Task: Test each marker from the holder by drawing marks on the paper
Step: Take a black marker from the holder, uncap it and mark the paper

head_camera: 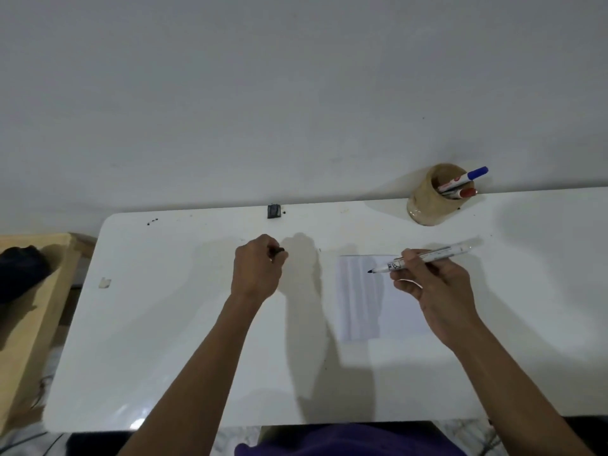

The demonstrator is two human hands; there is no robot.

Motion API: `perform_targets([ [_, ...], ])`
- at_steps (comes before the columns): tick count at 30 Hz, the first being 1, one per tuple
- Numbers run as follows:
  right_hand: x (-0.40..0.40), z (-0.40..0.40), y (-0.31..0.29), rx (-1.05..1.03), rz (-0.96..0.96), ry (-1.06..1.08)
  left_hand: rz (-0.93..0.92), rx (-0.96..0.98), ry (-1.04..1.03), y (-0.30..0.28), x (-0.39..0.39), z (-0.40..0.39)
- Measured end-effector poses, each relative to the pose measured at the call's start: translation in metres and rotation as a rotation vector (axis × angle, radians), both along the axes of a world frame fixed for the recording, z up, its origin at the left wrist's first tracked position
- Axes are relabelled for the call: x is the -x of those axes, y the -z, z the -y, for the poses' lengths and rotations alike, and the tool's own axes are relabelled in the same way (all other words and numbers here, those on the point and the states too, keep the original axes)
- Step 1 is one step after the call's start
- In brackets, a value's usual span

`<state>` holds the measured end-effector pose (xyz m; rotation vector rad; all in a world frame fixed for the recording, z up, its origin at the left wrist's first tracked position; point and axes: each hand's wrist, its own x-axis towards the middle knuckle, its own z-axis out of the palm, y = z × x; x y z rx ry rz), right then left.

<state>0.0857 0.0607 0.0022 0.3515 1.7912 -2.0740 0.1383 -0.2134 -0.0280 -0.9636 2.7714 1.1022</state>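
Observation:
My right hand (434,287) grips an uncapped white marker (427,256), its dark tip pointing left just over the upper part of the white paper (365,301) lying on the white table (184,324). My left hand (256,268) is closed left of the paper around a small dark cap (279,251) that sticks out between the fingers. At the table's far right edge stands a tan round holder (427,199) with a blue-capped marker (467,177) and a red-capped marker (462,193) leaning out of it.
A small black block (273,211) sits at the table's back edge against the white wall. A wooden bench with a dark item (19,268) stands left of the table. A scrap of tape (104,282) lies near the left edge.

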Motion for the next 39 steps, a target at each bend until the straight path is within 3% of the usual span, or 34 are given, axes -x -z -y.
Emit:
perform_targets([
  [4, -0.007, 0.003, 0.013, -0.042, 0.047, 0.01, 0.087, 0.052, 0.021, 0.02, 0.017, -0.001],
  [14, -0.008, 0.009, 0.02, -0.094, 0.045, -0.017, 0.107, -0.114, -0.132, 0.02, 0.016, -0.002],
  [17, -0.006, 0.012, 0.017, -0.086, -0.007, 0.01, 0.015, 0.028, -0.187, 0.01, -0.009, -0.019],
  [20, -0.003, 0.017, 0.019, -0.107, -0.089, -0.008, -0.198, 0.224, 0.064, 0.015, -0.041, -0.053],
  [24, 0.001, 0.027, 0.035, -0.16, -0.134, -0.112, -0.137, 0.348, 0.417, 0.044, -0.056, -0.087],
  [29, 0.005, 0.037, 0.057, -0.211, -0.215, -0.23, 0.046, 0.394, 0.462, 0.063, -0.059, -0.095],
  [39, 0.009, 0.045, 0.079, -0.187, -0.234, -0.229, 0.078, 0.437, 0.479, 0.068, -0.062, -0.102],
])
